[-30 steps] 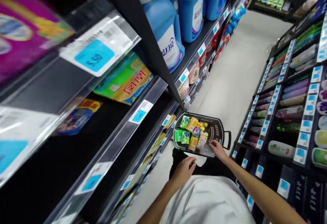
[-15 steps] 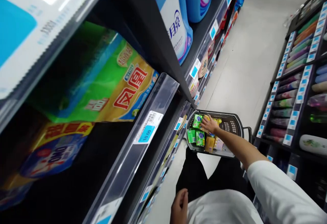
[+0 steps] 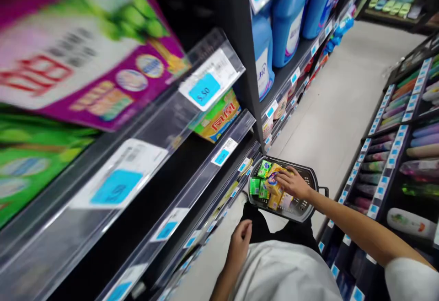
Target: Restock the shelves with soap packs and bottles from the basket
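A dark shopping basket (image 3: 308, 171) hangs low in front of my legs, holding green soap packs (image 3: 254, 186) on its left side and yellow packs (image 3: 274, 201) nearer its middle. Over the basket, my right hand (image 3: 295, 185) is open with its fingers stretched out. Its fingertips lie at the edge of a yellow pack with a blue logo (image 3: 272, 180); whether they press on it I cannot tell. Beside my white shirt, my left hand (image 3: 241, 237) is loosely closed, with nothing visible in it.
On the left, shelves with price tags (image 3: 205, 89) carry a purple detergent pack (image 3: 137, 74) and a yellow-green soap pack (image 3: 219, 118). Blue bottles (image 3: 290, 26) stand further along. Another shelf (image 3: 389, 168) lines the right. Pale floor (image 3: 338, 86) runs between them.
My right hand has drawn back to the right across the basket, exposing more of the yellow pack. My view has shifted, bringing the purple pack into sight. My left hand stays closed.
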{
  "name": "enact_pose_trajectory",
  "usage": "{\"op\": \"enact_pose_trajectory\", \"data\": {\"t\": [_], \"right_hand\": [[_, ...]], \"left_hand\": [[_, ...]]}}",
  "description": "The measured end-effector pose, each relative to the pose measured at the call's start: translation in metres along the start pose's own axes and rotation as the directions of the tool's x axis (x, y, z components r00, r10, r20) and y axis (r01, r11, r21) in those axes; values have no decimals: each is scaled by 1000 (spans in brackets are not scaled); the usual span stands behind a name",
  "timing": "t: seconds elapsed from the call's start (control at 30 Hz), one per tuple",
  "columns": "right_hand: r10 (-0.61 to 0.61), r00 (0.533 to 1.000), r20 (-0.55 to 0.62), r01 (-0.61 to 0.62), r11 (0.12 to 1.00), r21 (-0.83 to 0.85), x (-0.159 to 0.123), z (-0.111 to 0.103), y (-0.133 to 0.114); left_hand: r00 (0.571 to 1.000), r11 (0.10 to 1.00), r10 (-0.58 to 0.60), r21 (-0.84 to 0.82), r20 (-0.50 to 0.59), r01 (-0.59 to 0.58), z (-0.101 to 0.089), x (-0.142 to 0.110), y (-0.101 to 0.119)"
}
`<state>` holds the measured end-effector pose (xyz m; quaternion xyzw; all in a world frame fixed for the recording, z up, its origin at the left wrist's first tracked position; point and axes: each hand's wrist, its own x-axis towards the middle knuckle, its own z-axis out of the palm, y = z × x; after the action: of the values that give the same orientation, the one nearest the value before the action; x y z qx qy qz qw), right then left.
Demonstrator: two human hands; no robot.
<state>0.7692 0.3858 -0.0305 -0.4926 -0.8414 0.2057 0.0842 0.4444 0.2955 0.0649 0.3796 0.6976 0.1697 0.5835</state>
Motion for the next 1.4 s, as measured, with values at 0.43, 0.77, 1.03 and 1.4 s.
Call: {"op": "enact_pose_trajectory", "data": {"t": [0.43, 0.77, 1.03, 1.4], "right_hand": [[-747, 557, -363, 610, 665, -431, -59, -257, -120], [-865, 434, -250, 579, 481, -659, -48, -296, -153], [-857, 406, -318, 503, 500, -705, -13, -287, -171], [-270, 762, -589, 404, 908, 106, 21, -260, -177]], "left_hand": [[815, 807, 353, -590, 461, -15, 47, -51, 155], [774, 749, 423, -663, 471, -6, 12, -104, 194], [863, 653, 411, -755, 295, -53, -5, -131, 186], [916, 605, 400, -757, 20, -248, -28, -134, 195]]}}
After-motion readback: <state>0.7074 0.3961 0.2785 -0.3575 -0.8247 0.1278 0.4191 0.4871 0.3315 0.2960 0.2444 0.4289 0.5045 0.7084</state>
